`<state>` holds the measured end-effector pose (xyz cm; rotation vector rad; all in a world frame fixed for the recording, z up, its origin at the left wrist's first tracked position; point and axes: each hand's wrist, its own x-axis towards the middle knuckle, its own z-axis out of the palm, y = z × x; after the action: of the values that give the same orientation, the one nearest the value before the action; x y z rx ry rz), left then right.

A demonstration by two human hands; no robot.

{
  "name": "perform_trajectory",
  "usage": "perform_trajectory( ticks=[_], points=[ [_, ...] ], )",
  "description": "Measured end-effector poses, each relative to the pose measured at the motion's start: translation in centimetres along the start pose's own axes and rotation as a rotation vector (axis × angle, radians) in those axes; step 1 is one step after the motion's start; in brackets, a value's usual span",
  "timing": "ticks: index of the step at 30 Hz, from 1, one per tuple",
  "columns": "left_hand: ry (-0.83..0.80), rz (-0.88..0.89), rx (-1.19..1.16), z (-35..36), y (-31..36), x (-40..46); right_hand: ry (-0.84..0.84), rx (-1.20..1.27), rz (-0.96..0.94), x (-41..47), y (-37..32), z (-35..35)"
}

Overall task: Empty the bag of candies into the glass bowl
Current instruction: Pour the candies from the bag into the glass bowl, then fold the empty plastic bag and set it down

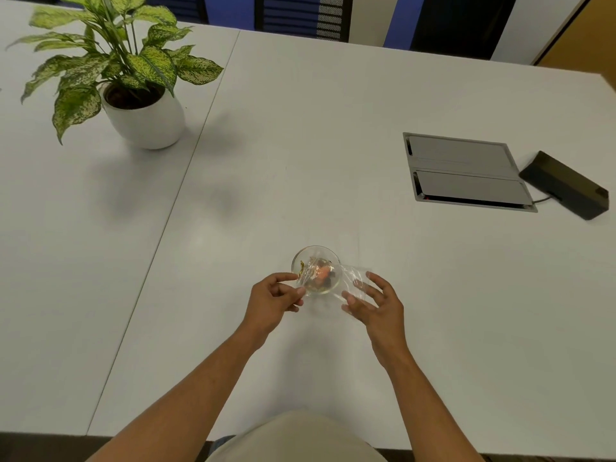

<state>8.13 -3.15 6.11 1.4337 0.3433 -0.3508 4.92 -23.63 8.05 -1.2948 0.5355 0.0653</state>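
Observation:
A small glass bowl point(316, 253) stands on the white table in front of me. A clear plastic bag point(353, 278) lies across the bowl, its mouth over the bowl and its tail stretching to the right. Several candies point(322, 274), one orange, show through the plastic and glass; whether they lie in the bag or in the bowl is unclear. My left hand point(275, 300) pinches the bag's left edge at the bowl's rim. My right hand point(375, 303) holds the bag's right end with fingers spread under and over the plastic.
A potted plant in a white pot point(146, 120) stands at the far left. A grey cable hatch point(466, 171) is set into the table at the right, with a black box point(566, 185) and its cable beside it. A table seam point(173, 208) runs diagonally on the left.

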Motion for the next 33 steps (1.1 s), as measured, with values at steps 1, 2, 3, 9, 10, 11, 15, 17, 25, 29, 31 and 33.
perform_trajectory(
  ticks=[1,2,3,9,10,11,15,17,25,29,31,33],
  points=[
    [-0.002,0.017,0.018,-0.1,0.1,-0.2,-0.005,0.025,0.001,-0.4,0.2,-0.1],
    [-0.001,0.035,0.032,-0.2,0.1,-0.5,-0.008,0.041,0.007,-0.8,0.5,-0.1],
    [0.001,0.052,0.043,-0.3,0.2,-0.7,-0.009,0.046,0.018,-1.1,0.8,-0.2],
    [-0.083,0.077,0.115,-1.4,0.3,-2.1,0.007,0.151,0.134,-2.1,1.3,-0.2],
    [-0.103,0.077,0.144,-1.5,0.3,-2.5,0.028,0.126,0.136,-2.2,1.3,-0.2],
    [-0.116,0.073,0.167,-1.7,0.1,-2.7,0.043,0.095,0.135,-2.1,1.2,-0.1],
    [-0.073,0.029,0.214,-2.0,-0.1,-3.5,0.032,-0.005,0.105,-2.4,0.9,0.7],
    [-0.053,0.016,0.209,-1.9,0.0,-3.6,0.01,-0.047,0.092,-2.6,1.1,1.0],
    [0.082,0.018,0.116,-1.2,0.3,-4.3,-0.037,-0.073,0.102,-4.1,2.2,1.7],
    [0.108,0.002,0.028,-1.6,0.0,-4.5,-0.028,-0.057,0.121,-4.3,2.5,1.7],
    [0.11,0.003,0.02,-1.6,0.0,-4.7,-0.02,-0.044,0.137,-4.4,2.7,1.7],
    [0.11,0.019,0.056,-1.5,-0.1,-4.7,-0.014,-0.028,0.148,-4.5,2.9,1.6]
  ],
)
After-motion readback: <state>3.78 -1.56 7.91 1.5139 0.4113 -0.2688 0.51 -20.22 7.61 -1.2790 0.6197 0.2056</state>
